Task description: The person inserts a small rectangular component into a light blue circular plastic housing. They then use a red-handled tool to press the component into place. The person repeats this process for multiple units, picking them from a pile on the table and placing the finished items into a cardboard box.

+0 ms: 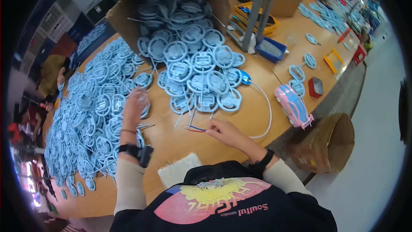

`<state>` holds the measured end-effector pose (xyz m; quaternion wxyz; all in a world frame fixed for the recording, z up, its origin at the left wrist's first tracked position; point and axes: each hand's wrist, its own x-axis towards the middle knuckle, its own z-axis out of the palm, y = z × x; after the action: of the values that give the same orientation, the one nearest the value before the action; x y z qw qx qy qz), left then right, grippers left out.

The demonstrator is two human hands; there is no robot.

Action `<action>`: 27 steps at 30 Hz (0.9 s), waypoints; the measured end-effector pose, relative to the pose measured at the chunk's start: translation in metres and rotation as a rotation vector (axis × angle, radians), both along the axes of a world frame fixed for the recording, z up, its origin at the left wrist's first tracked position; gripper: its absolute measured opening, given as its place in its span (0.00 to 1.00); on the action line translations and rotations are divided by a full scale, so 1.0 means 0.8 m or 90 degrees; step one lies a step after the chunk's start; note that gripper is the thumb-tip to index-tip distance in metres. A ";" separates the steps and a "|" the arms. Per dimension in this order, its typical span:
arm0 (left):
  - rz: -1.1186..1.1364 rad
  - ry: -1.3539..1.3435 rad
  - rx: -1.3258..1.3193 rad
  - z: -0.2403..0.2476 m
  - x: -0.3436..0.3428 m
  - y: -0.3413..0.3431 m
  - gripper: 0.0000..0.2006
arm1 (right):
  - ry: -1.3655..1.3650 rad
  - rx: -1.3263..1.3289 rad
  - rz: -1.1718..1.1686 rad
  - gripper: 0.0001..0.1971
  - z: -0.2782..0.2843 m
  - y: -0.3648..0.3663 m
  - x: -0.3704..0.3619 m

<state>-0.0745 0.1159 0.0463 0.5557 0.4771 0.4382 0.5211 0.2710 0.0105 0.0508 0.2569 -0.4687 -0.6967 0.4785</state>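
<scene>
My right hand is closed, pinching the end of a white cable. From its fingertips stick out short red and blue wires. The cable loops right and up to a small bright-blue piece beside the middle heap. My left hand reaches over the right edge of a large pile of light-blue ring-shaped plastic parts. Motion smears its fingers, so whether it grips a part does not show. Between and beyond my hands, more light-blue round parts with thin stems spill from a tipped cardboard box.
A pink toy car stands on the table's right, near a red tray. Behind are a blue bin, yellow trays and a metal post. A white cloth lies before me; a cardboard bin stands right. People sit far left.
</scene>
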 end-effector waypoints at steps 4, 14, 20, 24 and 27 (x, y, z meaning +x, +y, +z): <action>0.100 0.437 0.012 -0.060 0.098 0.051 0.22 | 0.003 -0.035 0.031 0.12 0.005 -0.007 0.007; 0.228 0.419 -0.175 -0.062 0.148 0.148 0.28 | 0.057 -0.018 -0.036 0.11 0.006 -0.016 0.023; -0.143 -0.033 -0.348 -0.037 0.140 0.036 0.12 | -0.058 0.098 -0.119 0.11 0.024 -0.017 0.022; -0.226 -0.125 -0.331 -0.025 0.125 -0.063 0.11 | -0.114 0.174 -0.152 0.10 0.036 -0.016 0.009; -0.138 -0.165 -0.283 -0.004 0.134 -0.106 0.12 | -0.149 0.180 -0.139 0.09 0.038 -0.015 0.007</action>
<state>0.0329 0.0307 0.0430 0.7506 0.3167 0.4135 0.4067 0.2765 -0.0016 0.0814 0.2877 -0.5534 -0.7268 0.2877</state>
